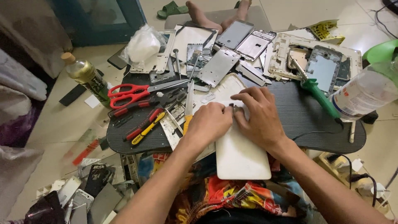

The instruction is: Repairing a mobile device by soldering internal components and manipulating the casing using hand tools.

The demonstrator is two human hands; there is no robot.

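Cluttered dark table [298,112], left hand [209,120], right hand [258,114] knuckles-up, pinching white tablet back [240,155]

1. Both bare forearms come up from the lower edge of the view and converge toward the middle.
2. The left hand [208,121] lies knuckles up, its fingers curled under into a loose fist, thumb side turned toward the other hand.
3. The right hand [258,115] is palm down, fingers spread and gently bent, reaching leftward across the top of the left grip.
4. The fingertips of the two hands meet at one spot between them, pinched close together; whether anything sits in that grip is too small to tell.
5. The right wrist is bent inward; the left wrist runs straight.
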